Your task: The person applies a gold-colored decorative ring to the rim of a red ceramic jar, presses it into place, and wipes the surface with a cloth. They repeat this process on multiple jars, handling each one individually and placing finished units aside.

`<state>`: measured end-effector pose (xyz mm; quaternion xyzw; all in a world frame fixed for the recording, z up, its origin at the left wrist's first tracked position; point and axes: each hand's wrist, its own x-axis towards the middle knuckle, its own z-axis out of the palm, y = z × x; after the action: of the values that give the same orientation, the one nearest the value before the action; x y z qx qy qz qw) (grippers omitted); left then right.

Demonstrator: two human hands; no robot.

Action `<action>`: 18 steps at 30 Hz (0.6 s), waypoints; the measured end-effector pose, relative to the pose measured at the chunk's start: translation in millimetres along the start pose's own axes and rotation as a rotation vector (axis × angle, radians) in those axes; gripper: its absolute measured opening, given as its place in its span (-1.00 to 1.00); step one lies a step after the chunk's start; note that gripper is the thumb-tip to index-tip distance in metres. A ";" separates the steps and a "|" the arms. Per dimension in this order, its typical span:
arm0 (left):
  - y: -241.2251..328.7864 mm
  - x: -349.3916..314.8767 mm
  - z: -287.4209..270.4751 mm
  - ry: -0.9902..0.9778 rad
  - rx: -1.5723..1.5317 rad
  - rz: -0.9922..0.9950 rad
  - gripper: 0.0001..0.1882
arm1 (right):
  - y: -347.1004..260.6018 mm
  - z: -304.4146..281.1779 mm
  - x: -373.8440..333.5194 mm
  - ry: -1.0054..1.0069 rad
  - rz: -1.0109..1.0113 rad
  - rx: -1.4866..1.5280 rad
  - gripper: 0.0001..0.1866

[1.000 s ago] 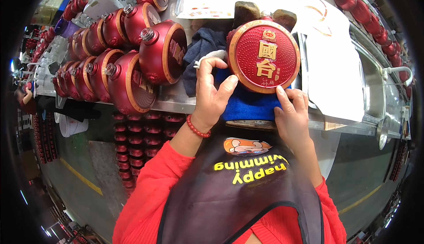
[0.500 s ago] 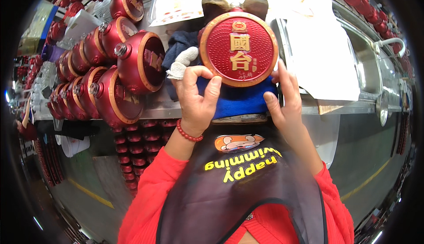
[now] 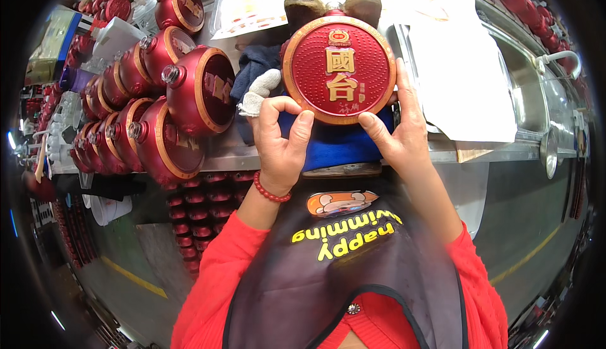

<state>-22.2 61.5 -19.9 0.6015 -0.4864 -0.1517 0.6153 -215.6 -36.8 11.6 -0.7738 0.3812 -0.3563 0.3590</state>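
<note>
A round, flat red bottle [image 3: 339, 74] with a dotted face, raised gold characters and an orange patterned rim lies face up before me, its neck pointing away between two dark, worn supports [image 3: 303, 12]. Blue cloth [image 3: 344, 144] lies under its near side. My left hand [image 3: 282, 137] has thumb and forefinger closed at the rim's lower left; pale knitted covers [image 3: 261, 91] sheathe some of its other fingers. Gripping the rim from the right is my right hand [image 3: 404, 128], fingers along the side and thumb at the lower edge. The bottle hides some fingertips.
Several similar red bottles [image 3: 201, 90] are stacked at the left, with more below the bench edge. White sheets [image 3: 464, 84] cover the bench at the right, beside a metal sink [image 3: 521, 84] with a pale tap [image 3: 560, 61]. Dark cloth [image 3: 255, 65] sits left of the bottle.
My right hand has closed in on the rim: its thumb moved left onto the lower edge and its fingers came up along the side. The left hand stays almost in place.
</note>
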 end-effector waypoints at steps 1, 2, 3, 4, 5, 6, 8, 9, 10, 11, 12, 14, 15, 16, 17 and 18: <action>-0.8 0.1 0.0 -0.002 0.010 0.021 -0.81 | 0.2 -0.1 0.3 -0.003 -0.015 -0.012 0.08; -1.5 0.1 -0.2 -0.003 0.016 0.027 -0.81 | 0.2 0.3 0.4 0.006 -0.045 -0.037 0.07; -2.4 0.2 0.2 0.001 0.020 0.032 -0.81 | 0.1 0.4 0.4 0.014 -0.075 -0.061 0.07; -3.2 0.2 0.6 0.004 0.023 0.037 -0.81 | 0.0 0.7 0.4 0.024 -0.103 -0.086 0.06; -4.0 0.2 0.7 0.006 0.028 0.043 -0.81 | -0.1 0.5 0.3 0.017 -0.077 -0.068 0.06; -4.6 0.3 0.9 0.008 0.034 0.050 -0.81 | -0.2 0.1 0.1 0.010 -0.051 -0.049 0.05; -5.3 0.2 1.2 0.009 0.027 0.054 -0.80 | -0.2 -0.8 -0.1 -0.003 0.013 0.008 0.05; -5.2 0.0 1.6 0.008 0.014 0.051 -0.79 | -0.1 -1.1 0.0 -0.009 0.049 0.046 0.05; -5.1 -0.3 2.1 0.007 -0.006 0.042 -0.78 | 0.1 -1.5 0.0 -0.014 0.059 0.076 0.06; -4.6 -0.8 2.4 0.006 -0.048 0.027 -0.76 | 0.3 -1.7 0.2 -0.011 0.054 0.047 0.06; -3.8 -1.6 3.0 0.006 -0.096 0.007 -0.74 | 0.5 -1.8 0.4 -0.007 0.020 0.010 0.07; -3.1 -2.2 4.7 0.013 -0.154 -0.005 -0.65 | 0.7 -1.8 0.6 -0.006 -0.009 -0.037 0.09; -3.2 -1.9 5.4 0.023 -0.089 0.023 -0.63 | 0.7 -1.7 0.4 -0.007 -0.004 -0.050 0.11; -3.3 -1.6 6.1 0.033 -0.022 0.042 -0.61 | 0.7 -1.4 0.2 -0.009 0.001 -0.064 0.12; -3.3 -1.7 6.3 0.021 -0.031 0.019 -0.59 | 0.8 -1.1 0.1 -0.017 0.026 -0.061 0.15; -3.3 -1.7 6.9 0.026 -0.008 0.034 -0.58 | 0.9 -0.8 0.0 -0.015 0.020 -0.048 0.15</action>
<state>-27.1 58.0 -24.9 0.5925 -0.4880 -0.1352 0.6265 -216.6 -37.4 11.3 -0.7810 0.3948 -0.3375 0.3468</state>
